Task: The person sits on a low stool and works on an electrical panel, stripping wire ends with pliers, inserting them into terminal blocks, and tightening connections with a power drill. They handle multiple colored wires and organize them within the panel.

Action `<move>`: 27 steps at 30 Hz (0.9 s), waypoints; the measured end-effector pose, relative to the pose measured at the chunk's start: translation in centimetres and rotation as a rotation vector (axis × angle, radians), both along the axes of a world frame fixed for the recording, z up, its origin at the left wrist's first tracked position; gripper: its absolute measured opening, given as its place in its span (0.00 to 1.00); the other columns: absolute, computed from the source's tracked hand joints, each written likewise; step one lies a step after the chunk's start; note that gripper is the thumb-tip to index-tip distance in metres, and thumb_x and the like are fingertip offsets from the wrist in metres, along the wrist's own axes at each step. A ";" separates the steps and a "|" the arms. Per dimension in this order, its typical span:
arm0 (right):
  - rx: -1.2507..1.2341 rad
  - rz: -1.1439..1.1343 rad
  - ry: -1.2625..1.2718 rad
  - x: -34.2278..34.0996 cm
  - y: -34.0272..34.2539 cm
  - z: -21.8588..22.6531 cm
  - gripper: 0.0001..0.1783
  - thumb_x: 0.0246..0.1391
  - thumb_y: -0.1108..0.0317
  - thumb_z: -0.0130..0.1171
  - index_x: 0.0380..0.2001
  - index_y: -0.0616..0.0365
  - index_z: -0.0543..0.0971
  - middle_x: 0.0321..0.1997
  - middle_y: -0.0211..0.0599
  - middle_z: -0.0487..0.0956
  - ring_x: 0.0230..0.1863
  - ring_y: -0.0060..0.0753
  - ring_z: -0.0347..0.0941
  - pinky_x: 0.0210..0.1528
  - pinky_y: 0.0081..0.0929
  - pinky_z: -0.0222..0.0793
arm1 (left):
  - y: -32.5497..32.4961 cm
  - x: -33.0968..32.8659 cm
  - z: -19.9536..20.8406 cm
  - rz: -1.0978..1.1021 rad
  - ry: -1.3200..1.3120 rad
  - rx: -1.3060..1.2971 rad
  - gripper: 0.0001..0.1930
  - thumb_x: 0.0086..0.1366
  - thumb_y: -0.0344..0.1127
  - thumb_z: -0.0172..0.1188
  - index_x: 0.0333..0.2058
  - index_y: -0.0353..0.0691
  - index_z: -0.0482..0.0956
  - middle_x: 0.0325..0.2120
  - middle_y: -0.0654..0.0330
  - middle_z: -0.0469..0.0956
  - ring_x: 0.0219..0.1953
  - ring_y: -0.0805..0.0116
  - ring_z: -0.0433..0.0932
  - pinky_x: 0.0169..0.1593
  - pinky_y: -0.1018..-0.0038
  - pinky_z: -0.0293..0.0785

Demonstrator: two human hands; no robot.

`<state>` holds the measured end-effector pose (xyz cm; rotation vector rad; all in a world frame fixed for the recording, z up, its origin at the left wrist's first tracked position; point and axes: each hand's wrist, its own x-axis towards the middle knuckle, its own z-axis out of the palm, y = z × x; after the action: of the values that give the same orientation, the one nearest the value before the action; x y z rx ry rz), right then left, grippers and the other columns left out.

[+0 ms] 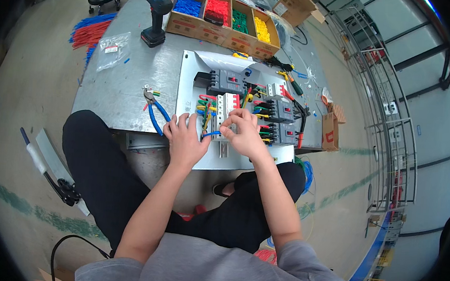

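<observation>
A white metal panel (pixel 188 67) lies over the front edge of the table, carrying breakers and coloured wires. My right hand (pixel 245 135) is closed over its lower middle, thumb and forefinger pinched at the end of a short blue wire (pixel 213 133). Fingers spread, my left hand (pixel 184 140) rests at the panel's left edge, its thumb close to the wire's other end. Between the hands stands a row of white breakers with red levers (pixel 228 103). Larger grey breakers (pixel 230 82) sit above and to the right. Blue-handled cutters (pixel 155 109) lie beside my left hand.
A cordless drill (pixel 156 18) stands at the back left of the table (pixel 130 76). Behind the panel, a cardboard box (pixel 204 30) holds blue, red, green and yellow caps. A clear bag (pixel 114 52) lies left; a screwdriver (pixel 295 84) lies right. My legs are under the panel.
</observation>
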<state>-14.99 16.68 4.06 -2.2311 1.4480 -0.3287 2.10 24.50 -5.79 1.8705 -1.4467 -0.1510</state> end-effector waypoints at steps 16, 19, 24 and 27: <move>-0.004 0.115 0.037 0.3 0.9 0.6 0.09 0.65 0.61 0.68 0.39 0.52 0.91 0.50 0.33 0.82 0.59 0.44 0.69 0.64 0.46 0.53 | -0.7 2.6 0.2 -0.472 0.185 -0.125 0.06 0.60 0.35 0.71 0.35 0.42 0.86 0.40 0.61 0.81 0.50 0.57 0.76 0.56 0.61 0.68; -0.041 0.148 0.000 0.8 0.9 -0.2 0.09 0.66 0.61 0.67 0.38 0.53 0.90 0.49 0.36 0.82 0.58 0.46 0.71 0.63 0.47 0.53 | -0.7 3.7 0.7 -0.534 0.124 -0.067 0.07 0.60 0.36 0.70 0.35 0.43 0.85 0.40 0.61 0.80 0.50 0.56 0.75 0.58 0.59 0.66; 0.033 0.172 0.039 3.3 0.7 -0.2 0.09 0.67 0.62 0.66 0.37 0.54 0.89 0.47 0.36 0.82 0.56 0.48 0.72 0.62 0.49 0.55 | 0.4 3.8 -0.9 -0.380 0.046 -0.119 0.09 0.59 0.38 0.70 0.38 0.46 0.86 0.43 0.60 0.77 0.53 0.53 0.72 0.62 0.55 0.60; 0.027 0.157 0.095 4.1 -0.1 -0.4 0.09 0.67 0.62 0.65 0.37 0.52 0.90 0.48 0.34 0.82 0.56 0.48 0.72 0.63 0.49 0.54 | 0.5 3.9 -1.4 -0.332 0.057 -0.097 0.09 0.58 0.37 0.70 0.39 0.48 0.87 0.47 0.59 0.75 0.56 0.52 0.69 0.64 0.53 0.58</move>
<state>-10.89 16.62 3.69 -2.3486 1.3051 -0.1528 6.00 25.02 -7.16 1.5259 -1.6852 -0.2859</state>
